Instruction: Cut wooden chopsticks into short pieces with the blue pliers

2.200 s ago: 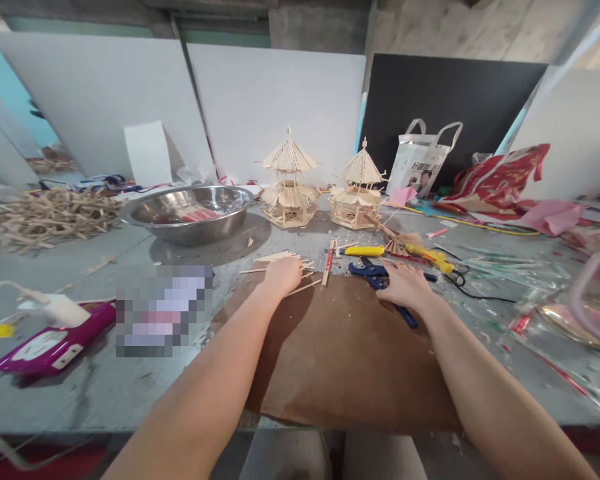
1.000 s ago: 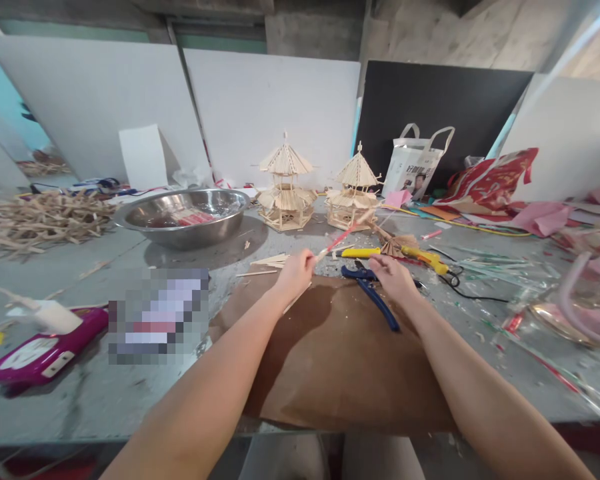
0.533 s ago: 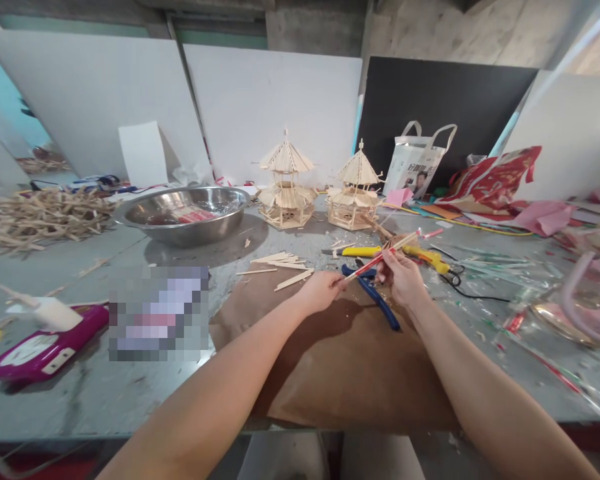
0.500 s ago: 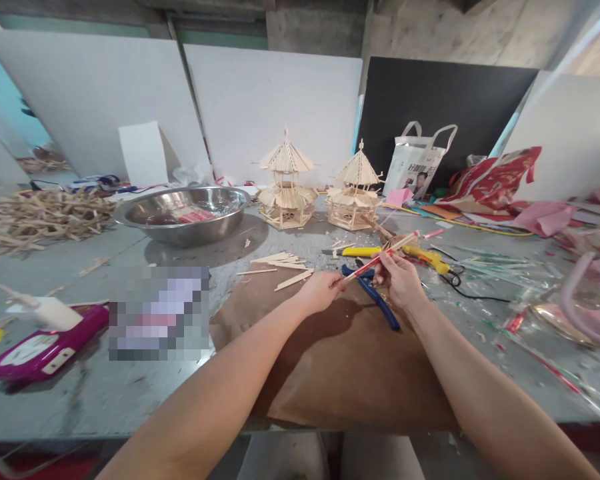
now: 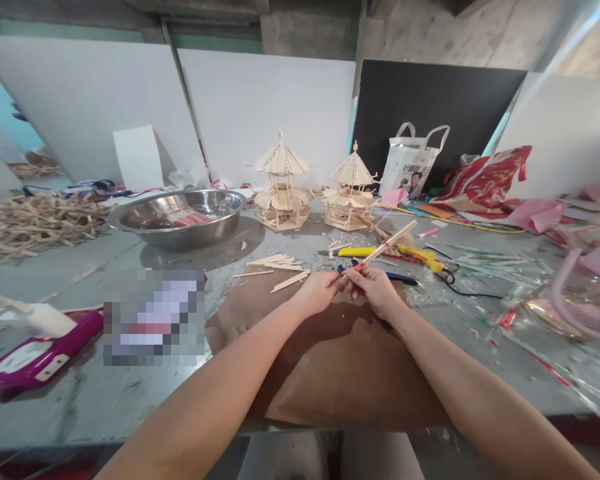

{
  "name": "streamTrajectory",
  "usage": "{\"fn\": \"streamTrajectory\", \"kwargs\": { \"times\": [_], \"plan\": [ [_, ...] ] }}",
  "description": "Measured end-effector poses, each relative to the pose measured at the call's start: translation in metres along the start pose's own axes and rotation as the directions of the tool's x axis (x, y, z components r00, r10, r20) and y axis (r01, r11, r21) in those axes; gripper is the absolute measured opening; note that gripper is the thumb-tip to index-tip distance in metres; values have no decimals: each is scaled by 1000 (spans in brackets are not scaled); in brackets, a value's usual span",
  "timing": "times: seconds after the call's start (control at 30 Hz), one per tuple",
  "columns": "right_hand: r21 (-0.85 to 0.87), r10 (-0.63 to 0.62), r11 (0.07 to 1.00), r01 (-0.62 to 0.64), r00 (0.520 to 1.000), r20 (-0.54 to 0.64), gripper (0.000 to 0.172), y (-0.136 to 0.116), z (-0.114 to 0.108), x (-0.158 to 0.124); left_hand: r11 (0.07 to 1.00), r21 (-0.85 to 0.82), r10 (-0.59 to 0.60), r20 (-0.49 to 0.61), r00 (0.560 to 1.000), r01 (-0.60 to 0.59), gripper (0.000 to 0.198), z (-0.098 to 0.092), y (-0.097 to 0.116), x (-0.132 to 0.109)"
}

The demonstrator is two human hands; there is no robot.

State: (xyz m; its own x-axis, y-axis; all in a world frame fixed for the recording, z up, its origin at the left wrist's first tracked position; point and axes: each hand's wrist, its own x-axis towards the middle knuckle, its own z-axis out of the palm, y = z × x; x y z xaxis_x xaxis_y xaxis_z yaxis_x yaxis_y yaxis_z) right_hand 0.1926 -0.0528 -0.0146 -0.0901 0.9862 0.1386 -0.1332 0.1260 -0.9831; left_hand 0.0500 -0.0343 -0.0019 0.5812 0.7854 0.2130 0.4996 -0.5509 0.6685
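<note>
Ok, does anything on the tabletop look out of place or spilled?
Two things. The yellow utility knife lies just beyond the right hand with what looks like its blade out, a risky spot for an open edge. Clear plastic strips are strewn loosely across the right of the gray tabletop, looking like uncleared litter.

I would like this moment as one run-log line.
left hand: grips wooden sticks | right hand: grips same sticks | yellow cutter: lies beyond hands

Pale, slender sticks (image 5: 386,245), red-marked, slanting up rightward
</note>
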Motion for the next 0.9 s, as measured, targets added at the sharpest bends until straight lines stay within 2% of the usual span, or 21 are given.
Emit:
{"fn": "streamTrajectory", "kwargs": {
  "times": [0.07,0.17,0.23,0.3,0.37,0.47,0.57,0.63,0.67,0.73,0.77,0.83,0.9],
  "plan": [
    [13,27,1000,-27,1000,15,27,1,1,-1,1000,3,-2,11,1000,2,40,0,-1,1],
    [59,79,995,-78,997,-6,27,-1,-9,2,1000,12,-22,44,999,22,39,-2,-1,2],
    [144,53,989,-38,993,-102,32,-4,-22,6,999,18,-50,67,996,49,38,-4,0,2],
    [251,0,966,68,965,-262,33,-8,-35,9,997,22,-77,83,994,75,37,-6,0,2],
    [300,-29,941,158,920,-391,29,-12,-48,13,996,22,-90,99,991,88,36,-9,0,1],
    [274,-48,932,236,833,-551,23,-15,-61,16,995,39,-96,122,988,92,35,-13,-4,1],
    [208,-84,919,335,681,-728,22,-18,-71,18,990,81,-122,71,990,116,33,-21,-12,3],
    [183,-88,902,390,582,-808,19,-20,-77,17,983,109,-148,-17,989,149,31,-28,-20,5],
    [185,-77,896,404,551,-831,18,-21,-80,17,977,119,-169,-73,983,177,31,-31,-24,6],
    [202,-49,888,412,523,-851,16,-22,-86,15,958,107,-238,-210,948,264,29,-39,-34,7],
    [211,-38,886,414,518,-855,15,-23,-88,15,944,74,-288,-286,914,320,28,-42,-38,8],
    [231,-16,881,412,516,-856,14,-22,-91,15,913,-61,-389,-431,814,404,26,-49,-47,8],
    [255,15,879,403,512,-859,13,-21,-94,15,868,-283,-496,-510,702,408,23,-53,-54,8]
  ]
}}
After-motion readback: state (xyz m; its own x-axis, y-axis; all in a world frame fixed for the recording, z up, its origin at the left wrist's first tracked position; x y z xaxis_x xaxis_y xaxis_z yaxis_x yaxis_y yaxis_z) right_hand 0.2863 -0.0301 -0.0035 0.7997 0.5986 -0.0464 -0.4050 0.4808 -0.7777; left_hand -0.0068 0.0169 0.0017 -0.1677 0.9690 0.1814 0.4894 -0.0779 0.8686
